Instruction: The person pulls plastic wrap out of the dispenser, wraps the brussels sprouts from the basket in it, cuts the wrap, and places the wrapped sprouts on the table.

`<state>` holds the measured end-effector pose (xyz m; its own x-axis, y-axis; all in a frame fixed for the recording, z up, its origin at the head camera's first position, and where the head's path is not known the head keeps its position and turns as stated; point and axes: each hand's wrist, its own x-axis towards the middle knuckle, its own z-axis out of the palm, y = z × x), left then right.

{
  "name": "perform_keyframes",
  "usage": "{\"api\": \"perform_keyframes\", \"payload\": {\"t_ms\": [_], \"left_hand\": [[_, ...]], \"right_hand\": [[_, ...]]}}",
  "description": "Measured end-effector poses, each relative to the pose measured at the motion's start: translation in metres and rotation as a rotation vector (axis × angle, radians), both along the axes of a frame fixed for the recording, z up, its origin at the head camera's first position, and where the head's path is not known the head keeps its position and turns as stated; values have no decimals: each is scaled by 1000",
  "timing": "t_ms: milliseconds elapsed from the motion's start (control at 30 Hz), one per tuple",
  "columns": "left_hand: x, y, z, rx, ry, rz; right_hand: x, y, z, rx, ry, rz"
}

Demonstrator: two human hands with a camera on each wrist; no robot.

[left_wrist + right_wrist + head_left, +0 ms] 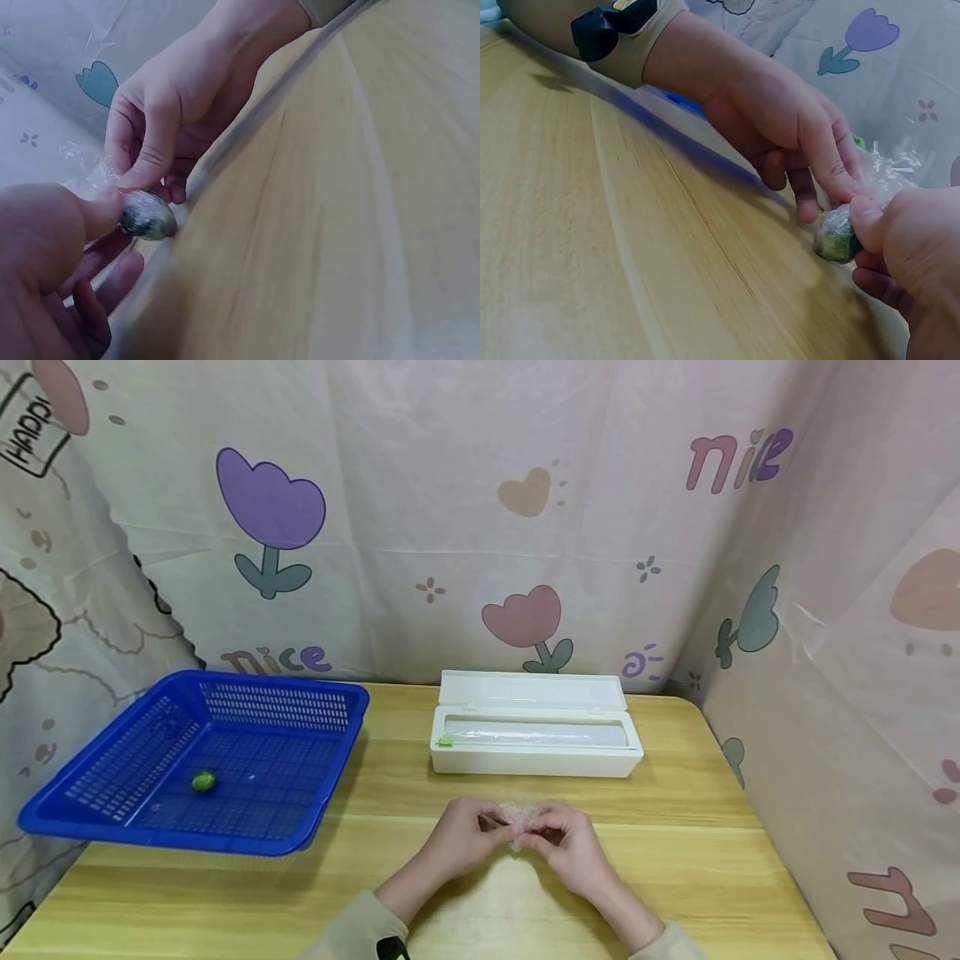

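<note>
My left hand [463,837] and right hand [570,846] meet over the table in front of the white box. Between thumbs and fingers, both pinch clear cling film [517,812] gathered above a small round green vegetable. In the right wrist view the wrapped green vegetable [837,237] hangs just below the fingertips, film tight and shiny around it. Loose crumpled film fans out above the pinch. The left wrist view shows the wrapped vegetable [148,216] close over the table, its upper part hidden by the thumbs.
A blue plastic basket [217,837] stands at the left with one small green vegetable [203,781] inside. Behind my hands is a white cling film box [536,763], lid up, the film roll visible, a green slider [446,741] at its left. Printed cloth hangs around the wooden table [390,827].
</note>
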<state>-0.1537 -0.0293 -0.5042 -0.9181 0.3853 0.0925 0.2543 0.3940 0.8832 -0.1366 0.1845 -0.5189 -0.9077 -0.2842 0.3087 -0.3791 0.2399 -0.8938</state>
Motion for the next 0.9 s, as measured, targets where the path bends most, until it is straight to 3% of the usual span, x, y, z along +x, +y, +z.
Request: {"api": "perform_keyframes", "payload": {"t_ms": [233,433,700,900], "left_hand": [[3,1,7,-37,-83,-76],[4,1,8,-16,-115,-71],[9,-2,8,-48,-93,-47],[12,-3,9,0,-116,-55]], "right_hand": [[3,7,3,22,-5,63],[5,14,2,-7,-77,144],[4,16,-1,-41,-83,226],[5,14,2,-49,-104,215]]}}
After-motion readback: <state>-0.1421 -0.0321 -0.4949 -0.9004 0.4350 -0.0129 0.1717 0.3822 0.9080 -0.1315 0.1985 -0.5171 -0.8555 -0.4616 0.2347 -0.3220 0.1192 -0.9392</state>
